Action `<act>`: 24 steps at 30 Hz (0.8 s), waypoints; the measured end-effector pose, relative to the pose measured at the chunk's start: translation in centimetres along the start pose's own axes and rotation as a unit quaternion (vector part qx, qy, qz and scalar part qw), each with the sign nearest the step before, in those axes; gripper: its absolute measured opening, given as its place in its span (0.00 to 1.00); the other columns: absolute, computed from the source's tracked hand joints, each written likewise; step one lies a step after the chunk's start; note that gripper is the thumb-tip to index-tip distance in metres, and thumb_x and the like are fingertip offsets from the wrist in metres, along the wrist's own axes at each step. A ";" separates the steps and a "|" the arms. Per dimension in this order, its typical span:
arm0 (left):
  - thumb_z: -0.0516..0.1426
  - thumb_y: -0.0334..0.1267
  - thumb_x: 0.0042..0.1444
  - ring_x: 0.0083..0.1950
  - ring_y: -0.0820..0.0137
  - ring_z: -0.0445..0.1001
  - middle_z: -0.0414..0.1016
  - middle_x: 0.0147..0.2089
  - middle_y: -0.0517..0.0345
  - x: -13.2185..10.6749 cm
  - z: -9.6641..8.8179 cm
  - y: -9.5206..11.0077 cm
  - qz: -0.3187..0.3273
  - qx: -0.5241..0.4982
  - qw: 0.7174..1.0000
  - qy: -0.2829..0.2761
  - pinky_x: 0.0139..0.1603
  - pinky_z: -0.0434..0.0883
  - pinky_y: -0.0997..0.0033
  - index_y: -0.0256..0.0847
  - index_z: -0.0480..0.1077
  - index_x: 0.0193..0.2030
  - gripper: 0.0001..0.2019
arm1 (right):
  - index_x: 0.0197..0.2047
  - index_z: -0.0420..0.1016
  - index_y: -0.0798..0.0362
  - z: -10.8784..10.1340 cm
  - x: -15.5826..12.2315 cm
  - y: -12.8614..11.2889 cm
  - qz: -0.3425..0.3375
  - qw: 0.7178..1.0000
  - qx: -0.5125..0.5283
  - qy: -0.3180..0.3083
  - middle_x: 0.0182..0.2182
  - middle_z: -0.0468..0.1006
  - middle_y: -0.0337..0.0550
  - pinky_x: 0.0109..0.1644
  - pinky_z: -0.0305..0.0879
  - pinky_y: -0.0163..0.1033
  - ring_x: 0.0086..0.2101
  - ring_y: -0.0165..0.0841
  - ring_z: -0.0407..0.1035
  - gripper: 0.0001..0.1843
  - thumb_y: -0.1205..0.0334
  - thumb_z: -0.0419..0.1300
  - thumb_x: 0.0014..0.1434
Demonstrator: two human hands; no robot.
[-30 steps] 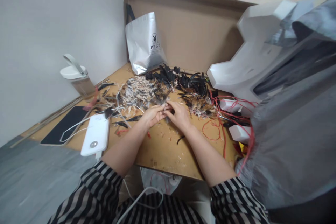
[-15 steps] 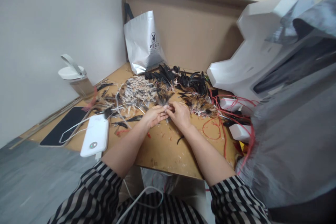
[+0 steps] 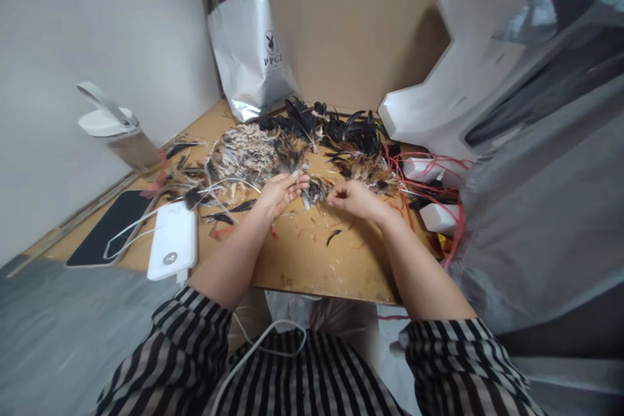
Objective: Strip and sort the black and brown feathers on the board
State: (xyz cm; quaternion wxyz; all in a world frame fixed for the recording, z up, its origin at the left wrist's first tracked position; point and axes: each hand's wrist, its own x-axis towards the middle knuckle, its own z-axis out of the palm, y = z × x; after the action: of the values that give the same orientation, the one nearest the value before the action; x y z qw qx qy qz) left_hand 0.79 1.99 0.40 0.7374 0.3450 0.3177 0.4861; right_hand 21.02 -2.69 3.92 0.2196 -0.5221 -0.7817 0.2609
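Note:
My left hand (image 3: 280, 190) pinches a small bunch of brown and black feathers (image 3: 314, 191) just above the wooden table (image 3: 312, 260). A little to the right, my right hand (image 3: 353, 198) has its fingers pinched together at the bunch's other side, holding something too thin to make out. Behind both hands lie heaps of feathers: pale speckled feathers (image 3: 244, 155) at the left, black feathers (image 3: 331, 130) at the back, brown feathers (image 3: 365, 172) at the right.
A white power bank (image 3: 173, 240) with a cable and a black phone (image 3: 110, 227) lie at the left. A lidded cup (image 3: 117, 133) stands by the wall. A silver bag (image 3: 248, 52) leans on cardboard. Red wires (image 3: 429, 192) and white foam (image 3: 448, 91) fill the right.
My hands have come apart: the right one moved to the right, the left keeps the feather bunch. The camera has tipped downward.

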 end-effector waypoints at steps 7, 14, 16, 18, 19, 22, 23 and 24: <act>0.58 0.34 0.51 0.31 0.76 0.75 0.77 0.37 0.49 0.0 0.1 -0.1 -0.002 0.012 1.000 -0.010 0.28 0.68 0.82 0.32 0.72 0.35 0.07 | 0.29 0.76 0.55 0.6 -3.0 -0.7 -0.019 0.994 -0.072 -0.076 0.27 0.77 0.39 0.35 0.59 0.33 0.28 0.29 0.67 0.08 0.68 0.56 0.47; 0.58 0.33 0.51 0.30 0.76 0.75 0.77 0.37 0.50 0.0 0.0 0.0 -0.008 0.006 1.000 -0.003 0.28 0.69 0.82 0.33 0.71 0.36 0.07 | 0.26 0.75 0.52 2.7 -2.4 -3.3 -0.039 0.982 -0.174 -0.060 0.29 0.77 0.43 0.35 0.59 0.34 0.30 0.32 0.69 0.06 0.69 0.58 0.45; 0.58 0.33 0.51 0.30 0.76 0.75 0.77 0.36 0.50 0.0 0.0 0.1 -0.004 0.005 1.000 -0.002 0.28 0.69 0.82 0.33 0.71 0.36 0.07 | 0.23 0.74 0.54 3.1 -2.2 -4.1 0.003 0.971 -0.234 -0.044 0.28 0.76 0.48 0.33 0.59 0.36 0.28 0.35 0.69 0.05 0.72 0.58 0.43; 0.58 0.33 0.51 0.29 0.77 0.75 0.77 0.36 0.50 -0.1 0.1 0.2 -0.003 0.002 1.000 0.002 0.28 0.69 0.82 0.33 0.71 0.36 0.06 | 0.20 0.73 0.56 3.0 -2.0 -4.3 0.032 0.968 -0.245 -0.040 0.26 0.76 0.50 0.32 0.58 0.37 0.27 0.35 0.68 0.05 0.73 0.58 0.42; 0.58 0.33 0.51 0.29 0.77 0.75 0.77 0.36 0.51 -0.1 0.1 0.3 -0.002 -0.001 1.000 0.002 0.28 0.69 0.81 0.33 0.71 0.36 0.06 | 0.20 0.72 0.56 2.8 -1.8 -4.1 0.034 0.975 -0.216 -0.048 0.24 0.75 0.49 0.31 0.58 0.37 0.26 0.34 0.68 0.04 0.72 0.59 0.42; 0.58 0.33 0.51 0.29 0.77 0.75 0.77 0.36 0.52 -0.1 0.1 0.5 0.001 -0.015 1.000 -0.001 0.28 0.69 0.81 0.33 0.71 0.36 0.07 | 0.23 0.73 0.56 1.8 -1.3 -2.4 0.008 0.997 0.026 -0.069 0.23 0.74 0.41 0.30 0.58 0.33 0.25 0.28 0.65 0.05 0.63 0.61 0.44; 0.58 0.33 0.51 0.29 0.77 0.75 0.77 0.36 0.52 -0.2 0.1 0.5 0.000 -0.020 1.000 -0.001 0.28 0.69 0.81 0.33 0.71 0.36 0.06 | 0.26 0.73 0.57 1.5 -1.0 -1.7 0.022 0.990 0.127 -0.049 0.23 0.74 0.40 0.29 0.58 0.32 0.24 0.27 0.64 0.08 0.59 0.61 0.45; 0.58 0.33 0.51 0.29 0.77 0.74 0.77 0.35 0.52 -0.2 0.1 0.6 -0.001 -0.026 1.000 -0.003 0.27 0.69 0.82 0.33 0.71 0.36 0.06 | 0.27 0.73 0.57 1.2 -0.9 -1.0 0.044 0.975 0.219 -0.022 0.23 0.74 0.40 0.27 0.57 0.31 0.23 0.25 0.63 0.11 0.57 0.62 0.44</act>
State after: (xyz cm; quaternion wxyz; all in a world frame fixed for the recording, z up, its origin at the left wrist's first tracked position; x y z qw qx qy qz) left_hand 0.56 1.97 0.95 0.7475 0.3266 0.3036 0.4922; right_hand 19.88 -4.03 3.54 0.3000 -0.4892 -0.6868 0.4460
